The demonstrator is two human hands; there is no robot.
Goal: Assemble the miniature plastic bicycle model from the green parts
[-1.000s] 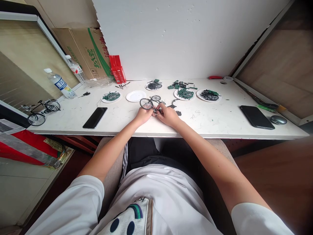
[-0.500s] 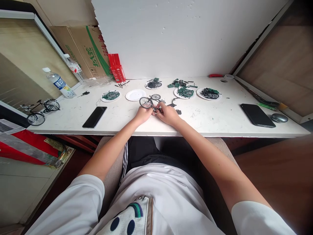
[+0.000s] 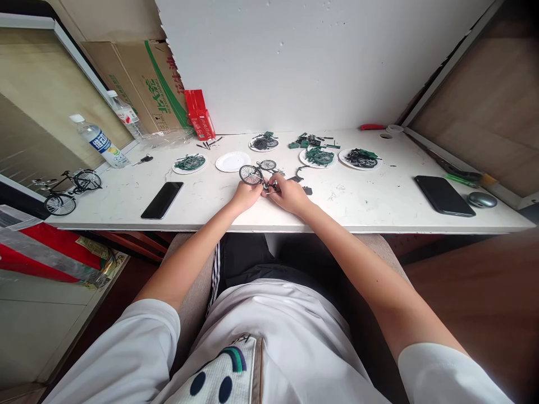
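Observation:
Near the front middle of the table, my left hand [image 3: 247, 196] is closed on a small black model bicycle [image 3: 251, 174], with one wheel standing up above the fingers. My right hand [image 3: 289, 194] pinches at the same model from the other side, and the fingertips of both hands nearly meet. The fingers hide the part between them. Behind the model lies a loose spoked wheel or second wheel [image 3: 267, 165]; whether it is joined on, I cannot tell. Just right of my right hand are a black curved part [image 3: 300, 171] and a small dark piece [image 3: 308, 191].
A bare paper plate [image 3: 233, 162] sits behind my hands, among plates of green parts [image 3: 190, 163] and black parts [image 3: 361, 159]. A finished-looking model bicycle [image 3: 67, 191] stands far left. Phones lie left [image 3: 162, 200] and right [image 3: 444, 196]; bottles [image 3: 101, 141] lean at the back left.
Both hands keep their hold on the model bicycle with barely any finger movement. The whole view has shifted very slightly; nothing on the table has been moved.

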